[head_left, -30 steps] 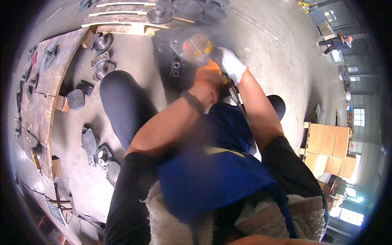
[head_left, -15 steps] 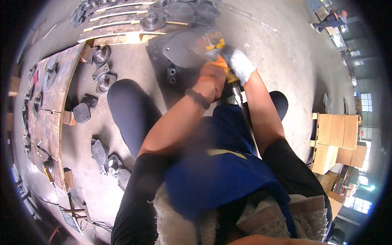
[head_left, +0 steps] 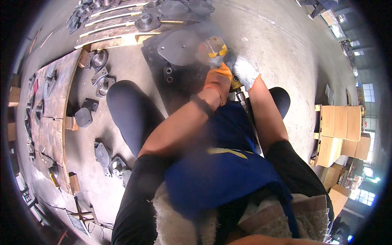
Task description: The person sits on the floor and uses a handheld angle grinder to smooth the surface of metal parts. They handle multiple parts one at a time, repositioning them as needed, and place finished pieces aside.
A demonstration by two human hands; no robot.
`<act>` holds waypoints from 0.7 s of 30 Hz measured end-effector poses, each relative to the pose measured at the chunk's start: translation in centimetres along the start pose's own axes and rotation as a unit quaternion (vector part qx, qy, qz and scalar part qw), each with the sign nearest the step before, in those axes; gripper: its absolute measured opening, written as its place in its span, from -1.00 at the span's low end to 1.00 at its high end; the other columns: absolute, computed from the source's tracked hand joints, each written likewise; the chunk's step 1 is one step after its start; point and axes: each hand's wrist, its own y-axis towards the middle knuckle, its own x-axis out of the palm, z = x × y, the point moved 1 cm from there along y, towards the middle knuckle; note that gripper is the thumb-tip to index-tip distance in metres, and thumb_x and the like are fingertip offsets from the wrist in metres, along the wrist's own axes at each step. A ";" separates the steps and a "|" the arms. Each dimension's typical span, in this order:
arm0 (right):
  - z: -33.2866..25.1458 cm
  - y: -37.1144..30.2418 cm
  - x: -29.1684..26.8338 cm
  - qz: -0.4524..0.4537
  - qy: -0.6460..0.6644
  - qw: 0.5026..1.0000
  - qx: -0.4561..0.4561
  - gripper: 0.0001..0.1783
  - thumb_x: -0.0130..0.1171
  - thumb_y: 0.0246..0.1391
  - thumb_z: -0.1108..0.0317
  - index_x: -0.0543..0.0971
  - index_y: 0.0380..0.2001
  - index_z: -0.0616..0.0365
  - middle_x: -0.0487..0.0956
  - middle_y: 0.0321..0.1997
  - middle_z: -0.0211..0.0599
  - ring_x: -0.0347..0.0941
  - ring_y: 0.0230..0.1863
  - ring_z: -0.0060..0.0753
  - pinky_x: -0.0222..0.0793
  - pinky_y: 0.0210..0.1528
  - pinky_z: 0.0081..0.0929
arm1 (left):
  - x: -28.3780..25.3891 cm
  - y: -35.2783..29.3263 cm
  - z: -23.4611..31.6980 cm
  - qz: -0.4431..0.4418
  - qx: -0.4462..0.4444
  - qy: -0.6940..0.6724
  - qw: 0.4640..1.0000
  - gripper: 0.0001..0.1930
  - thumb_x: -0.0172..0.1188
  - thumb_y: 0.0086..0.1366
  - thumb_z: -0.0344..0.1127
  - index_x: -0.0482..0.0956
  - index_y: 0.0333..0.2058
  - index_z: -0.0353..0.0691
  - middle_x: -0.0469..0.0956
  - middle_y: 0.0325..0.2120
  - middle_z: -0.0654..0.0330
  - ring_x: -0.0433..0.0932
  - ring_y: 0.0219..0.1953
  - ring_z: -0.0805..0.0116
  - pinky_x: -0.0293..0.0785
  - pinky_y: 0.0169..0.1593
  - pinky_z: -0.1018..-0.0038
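Close together over a dark metal work surface [head_left: 157, 75], both my hands are closed on a yellow air-powered hand tool [head_left: 235, 83]. My left hand [head_left: 219, 81], with orange material around its fingers, wraps the near left side. On the right side, my right hand [head_left: 243, 70] grips in a white knitted glove with a dark palm. A metal hose fitting [head_left: 241, 96] runs from the tool toward my lap. Beyond my fingers is a blurred tan and yellow head [head_left: 215, 47]; its exact form cannot be made out. To its left lies a flat grey metal plate [head_left: 177, 48] with small holes.
A wooden pallet [head_left: 110, 41] with metal flanges stands at the far side. More flanged parts [head_left: 104, 86] lie on the floor at left, beside a low wooden table [head_left: 53, 110]. Stacked cardboard boxes [head_left: 341, 122] are at right. A person [head_left: 318, 6] is partly visible far right.
The view has shifted slightly. My hands and the tool appear a little farther right and lower, still gripping. The person in the background is now mostly cut off at the top edge.
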 end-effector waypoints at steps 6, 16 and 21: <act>-4.1 3.7 -2.8 -0.042 0.075 0.995 0.040 -0.50 0.00 0.15 0.03 0.54 -0.22 0.34 0.59 -0.38 -0.14 0.39 -0.34 -0.42 0.37 -0.26 -0.36 | -1.5 1.8 -2.6 -0.025 -0.037 0.041 0.998 -0.64 0.31 -0.10 -0.26 0.61 -0.25 -0.18 0.62 -0.28 0.09 0.59 -0.15 0.17 0.51 -0.12 0.41; -3.3 0.0 -1.0 -0.144 0.030 0.983 0.114 -0.68 0.06 0.08 0.23 0.56 -0.31 0.33 0.60 -0.35 0.01 0.51 -0.31 -0.19 0.40 -0.25 -0.32 | 0.1 -2.9 1.8 -0.044 -0.034 0.010 0.998 -0.67 0.06 0.19 -0.27 0.53 -0.07 -0.16 0.58 -0.16 0.15 0.56 -0.12 0.17 0.44 -0.05 0.32; -6.3 1.4 -0.2 -0.177 0.055 0.978 0.092 -0.67 0.11 -0.06 0.22 0.57 -0.46 0.35 0.56 -0.52 0.01 0.47 -0.46 -0.17 0.38 -0.35 -0.34 | 3.0 -3.3 -0.4 -0.071 -0.103 -0.016 0.992 -0.67 0.09 0.17 -0.21 0.53 -0.08 -0.08 0.55 -0.14 0.19 0.54 -0.09 0.22 0.45 -0.09 0.36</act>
